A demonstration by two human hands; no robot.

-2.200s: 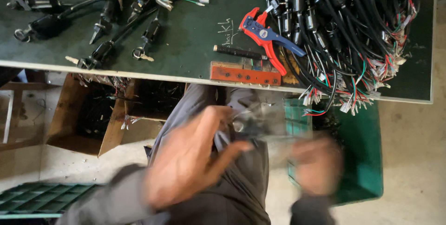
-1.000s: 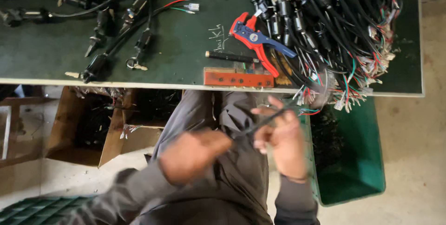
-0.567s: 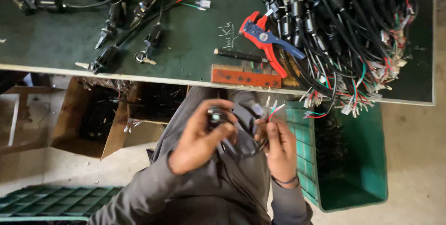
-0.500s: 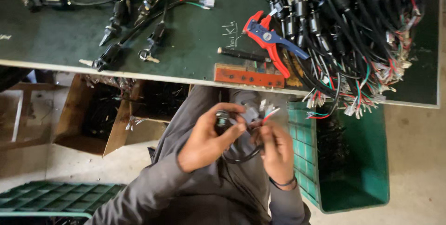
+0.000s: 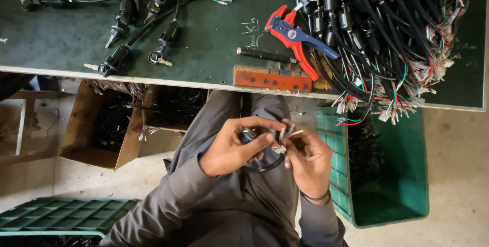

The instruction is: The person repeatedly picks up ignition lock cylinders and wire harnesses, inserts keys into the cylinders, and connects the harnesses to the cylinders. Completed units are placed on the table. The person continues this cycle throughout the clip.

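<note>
A: Hands first, quick. Left hand (image 5: 232, 147)?

B: Held over the lap, fingers curled around a small black cable switch part (image 5: 249, 135), thumb and forefinger closed on it. A black cable (image 5: 269, 164) loops down from it between the two hands.

A: Right hand (image 5: 308, 158)?

B: Just beside the left, nearly touching. Fingertips pinched on the wire ends (image 5: 288, 134) of the same cable, small pale terminals sticking up. Dark band around that wrist.

A: So both clamped?

B: Yes, both closed on the one cable piece, held below the table edge, above the grey trousers.

A: Outward now.

B: Green table (image 5: 204, 33) across the top of the view. At its near edge, right above the hands, an orange-red flat block (image 5: 271, 79) with holes. Just behind it a short black rod-like tool (image 5: 265, 55). Beside that, a red and blue wire stripper (image 5: 295, 37), lying flat with its handles running under a cable pile.

A: The pile?

B: Big heap of black cables (image 5: 387, 28) on the table's right part, red, green and white wire ends hanging over the edge. On the left part, a few separate black switch cables (image 5: 137, 28), spread out, one with a key.

A: Floor?

B: Green plastic crate (image 5: 407, 175) to the person's right, under the heap. Open cardboard box (image 5: 97, 130) under the table to the left, dark parts inside. Another green crate (image 5: 61, 216) at bottom left.
</note>
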